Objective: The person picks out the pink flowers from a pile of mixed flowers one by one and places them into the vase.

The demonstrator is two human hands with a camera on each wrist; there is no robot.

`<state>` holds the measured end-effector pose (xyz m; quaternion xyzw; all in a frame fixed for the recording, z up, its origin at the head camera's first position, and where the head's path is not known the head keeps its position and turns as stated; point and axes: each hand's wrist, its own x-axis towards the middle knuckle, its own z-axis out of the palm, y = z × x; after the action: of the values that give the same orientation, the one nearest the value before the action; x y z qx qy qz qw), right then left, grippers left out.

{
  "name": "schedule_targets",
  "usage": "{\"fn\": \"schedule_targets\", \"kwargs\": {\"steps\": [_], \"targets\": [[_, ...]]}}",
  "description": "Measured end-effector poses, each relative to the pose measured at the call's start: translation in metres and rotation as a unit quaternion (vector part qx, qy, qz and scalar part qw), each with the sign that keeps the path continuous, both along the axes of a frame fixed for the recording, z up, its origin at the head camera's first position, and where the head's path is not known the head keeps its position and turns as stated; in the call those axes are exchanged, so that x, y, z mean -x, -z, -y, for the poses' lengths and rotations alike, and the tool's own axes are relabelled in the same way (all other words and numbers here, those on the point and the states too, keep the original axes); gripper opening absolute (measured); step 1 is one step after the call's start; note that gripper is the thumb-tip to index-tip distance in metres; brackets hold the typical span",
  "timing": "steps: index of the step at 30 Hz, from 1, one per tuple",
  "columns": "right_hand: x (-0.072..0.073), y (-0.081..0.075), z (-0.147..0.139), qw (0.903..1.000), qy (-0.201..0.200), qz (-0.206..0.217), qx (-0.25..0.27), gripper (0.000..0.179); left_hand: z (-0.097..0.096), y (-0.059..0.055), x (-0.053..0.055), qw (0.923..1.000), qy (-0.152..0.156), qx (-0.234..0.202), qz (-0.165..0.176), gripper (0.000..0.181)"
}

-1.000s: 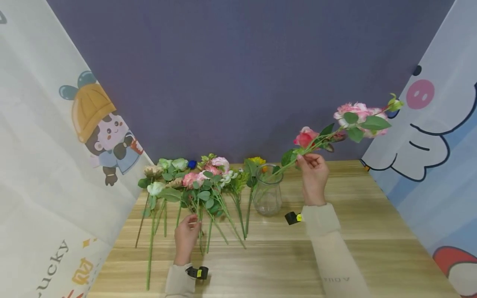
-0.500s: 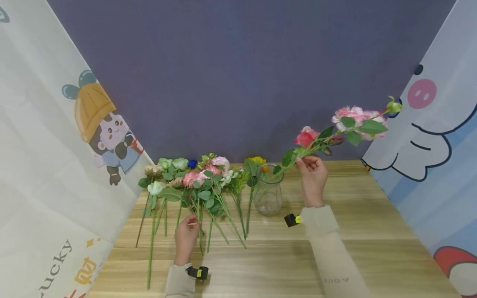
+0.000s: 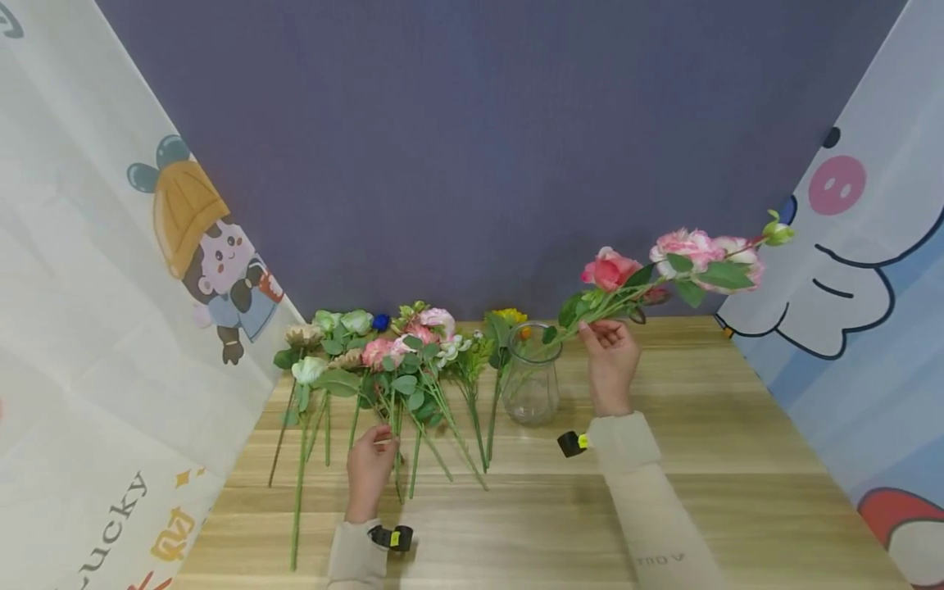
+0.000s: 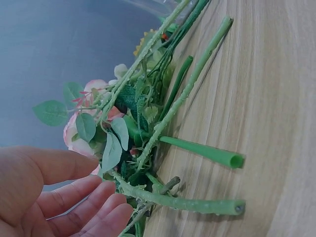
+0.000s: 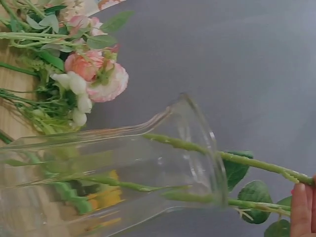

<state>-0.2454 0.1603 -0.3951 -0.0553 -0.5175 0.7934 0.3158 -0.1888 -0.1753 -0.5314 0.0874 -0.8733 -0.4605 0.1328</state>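
In the head view my right hand [image 3: 612, 365] pinches the green stems of a pink rose [image 3: 610, 269] and a pink-and-white flower spray [image 3: 689, 247]. The blooms lean up to the right. The lower stems [image 5: 185, 144] run through the mouth of a clear glass vase [image 5: 143, 163], as the right wrist view shows. My left hand [image 3: 371, 471] hovers by the loose flower stems [image 3: 413, 471], fingers loosely bent. Nothing lies in its grasp in the left wrist view, where a thick green stem [image 4: 197, 204] passes close to the fingertips [image 4: 121, 217].
Several artificial flowers lie on the wooden table [image 3: 509, 533]: green-white roses [image 3: 308, 371], pink blooms [image 3: 379, 355], a yellow flower [image 3: 510, 316] behind the vase. A small blue object [image 3: 380, 323] sits near the dark back panel [image 3: 472, 164]. Printed curtains [image 3: 66, 287] flank both sides.
My right hand has moved slightly down and left, and the blooms it holds have sunk lower. The left hand and the vase stay almost where they were.
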Motion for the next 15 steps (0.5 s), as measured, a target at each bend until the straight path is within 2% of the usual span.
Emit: {"fn": "schedule_targets", "kwargs": {"steps": [7, 15], "targets": [[0.014, 0.02, -0.002, 1.0, 0.008, -0.004, -0.004, 0.021, 0.0, 0.0, 0.0, 1.0, -0.004, 0.0, -0.001, 0.024], [0.015, 0.023, 0.001, 0.9993, 0.014, 0.007, -0.033, 0.02, 0.002, 0.001, 0.0, 1.0, -0.001, 0.004, 0.003, 0.025]]}}
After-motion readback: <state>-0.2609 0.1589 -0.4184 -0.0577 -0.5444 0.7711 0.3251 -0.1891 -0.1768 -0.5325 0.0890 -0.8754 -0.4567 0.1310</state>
